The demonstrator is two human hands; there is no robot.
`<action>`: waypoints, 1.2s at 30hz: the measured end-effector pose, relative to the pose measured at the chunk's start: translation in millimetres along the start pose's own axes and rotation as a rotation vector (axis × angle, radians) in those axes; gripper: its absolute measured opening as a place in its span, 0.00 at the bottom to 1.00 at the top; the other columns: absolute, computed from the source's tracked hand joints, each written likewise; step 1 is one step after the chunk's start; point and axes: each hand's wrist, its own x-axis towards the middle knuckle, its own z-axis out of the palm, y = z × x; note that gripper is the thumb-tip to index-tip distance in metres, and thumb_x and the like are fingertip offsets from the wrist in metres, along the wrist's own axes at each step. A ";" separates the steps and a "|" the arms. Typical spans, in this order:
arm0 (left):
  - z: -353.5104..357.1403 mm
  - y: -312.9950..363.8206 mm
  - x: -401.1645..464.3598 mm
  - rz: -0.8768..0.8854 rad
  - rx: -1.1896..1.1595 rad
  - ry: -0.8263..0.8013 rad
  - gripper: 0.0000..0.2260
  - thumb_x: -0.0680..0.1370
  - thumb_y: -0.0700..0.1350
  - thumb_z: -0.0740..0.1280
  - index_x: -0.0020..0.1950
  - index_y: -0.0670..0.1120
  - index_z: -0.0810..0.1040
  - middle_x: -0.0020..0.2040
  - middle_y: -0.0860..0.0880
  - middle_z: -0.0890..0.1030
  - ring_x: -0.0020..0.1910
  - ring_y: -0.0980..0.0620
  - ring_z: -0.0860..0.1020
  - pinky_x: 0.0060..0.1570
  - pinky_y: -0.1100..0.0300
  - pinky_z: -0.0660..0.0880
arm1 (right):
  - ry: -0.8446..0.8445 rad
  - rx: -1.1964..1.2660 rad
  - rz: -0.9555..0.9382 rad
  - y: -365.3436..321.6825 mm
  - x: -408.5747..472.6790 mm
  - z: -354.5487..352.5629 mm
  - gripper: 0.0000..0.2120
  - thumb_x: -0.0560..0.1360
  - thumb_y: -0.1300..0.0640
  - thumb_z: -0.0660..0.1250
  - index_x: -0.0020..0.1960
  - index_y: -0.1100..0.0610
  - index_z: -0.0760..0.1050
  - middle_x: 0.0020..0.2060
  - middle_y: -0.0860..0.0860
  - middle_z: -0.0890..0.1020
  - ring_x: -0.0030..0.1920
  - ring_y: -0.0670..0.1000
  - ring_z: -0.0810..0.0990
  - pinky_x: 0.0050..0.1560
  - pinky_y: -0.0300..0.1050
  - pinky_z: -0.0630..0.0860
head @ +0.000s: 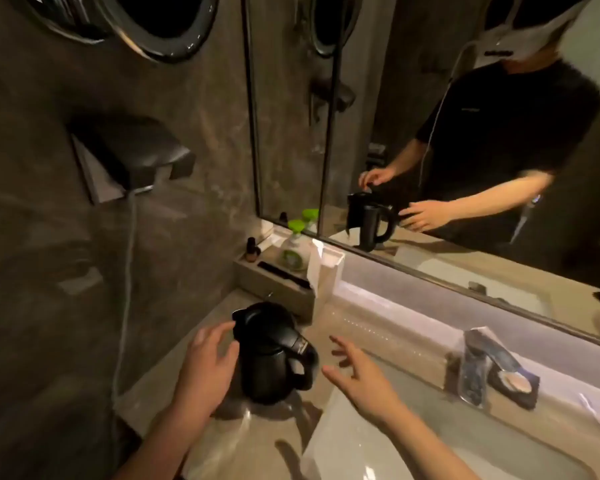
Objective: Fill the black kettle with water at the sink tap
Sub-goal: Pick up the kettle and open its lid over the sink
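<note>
The black kettle (271, 355) stands upright on the stone counter (222, 441), left of the sink basin (378, 452), with its handle pointing right. My left hand (205, 368) is open at the kettle's left side, fingertips at or near the lid rim. My right hand (361, 379) hovers with spread fingers just right of the handle, not touching it. The chrome tap (475, 365) rises at the back of the basin, to the right. The lid looks closed.
A large mirror (465, 168) on the back wall reflects the kettle and the person. A tray (274, 285) with a green-capped soap bottle (293, 251) and small bottles sits behind the kettle. A black soap dish (515, 384) lies beside the tap. A wall-mounted hair dryer (132, 154) with cord hangs left.
</note>
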 end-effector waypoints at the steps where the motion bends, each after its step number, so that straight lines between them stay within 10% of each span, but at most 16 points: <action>1: 0.9 1.8 10.1 0.042 0.060 -0.018 0.13 0.77 0.44 0.66 0.62 0.52 0.76 0.61 0.52 0.72 0.60 0.51 0.72 0.63 0.51 0.69 | -0.010 0.006 -0.023 -13.0 16.3 13.2 0.29 0.77 0.42 0.67 0.75 0.47 0.66 0.62 0.44 0.75 0.60 0.46 0.76 0.58 0.40 0.71; 5: 14.5 13.5 27.0 0.076 0.211 -0.092 0.18 0.78 0.45 0.65 0.67 0.45 0.74 0.68 0.46 0.71 0.67 0.46 0.69 0.67 0.54 0.63 | -0.079 0.083 -0.002 -28.0 41.4 43.7 0.11 0.77 0.44 0.67 0.57 0.46 0.77 0.49 0.45 0.83 0.51 0.49 0.80 0.46 0.31 0.74; 10: 24.4 2.9 29.1 0.047 0.218 -0.143 0.17 0.79 0.50 0.61 0.68 0.52 0.74 0.73 0.51 0.68 0.70 0.49 0.64 0.68 0.52 0.64 | -0.108 0.395 0.028 -20.0 41.6 61.0 0.13 0.78 0.52 0.69 0.59 0.59 0.79 0.49 0.56 0.86 0.49 0.52 0.83 0.49 0.40 0.78; 16: 23.0 9.6 36.3 -0.011 0.109 -0.183 0.17 0.79 0.50 0.63 0.68 0.55 0.74 0.73 0.53 0.66 0.71 0.51 0.63 0.68 0.49 0.65 | 0.015 0.578 0.025 -30.8 36.7 70.3 0.03 0.77 0.57 0.69 0.46 0.55 0.78 0.32 0.42 0.84 0.35 0.39 0.81 0.36 0.31 0.76; 36: 122.6 187.3 -13.0 0.583 -0.085 -0.530 0.17 0.78 0.45 0.63 0.67 0.53 0.75 0.68 0.53 0.70 0.68 0.56 0.65 0.68 0.57 0.61 | 0.522 0.212 0.199 30.1 -67.9 -77.8 0.11 0.71 0.45 0.75 0.33 0.47 0.77 0.26 0.40 0.81 0.30 0.38 0.78 0.34 0.36 0.71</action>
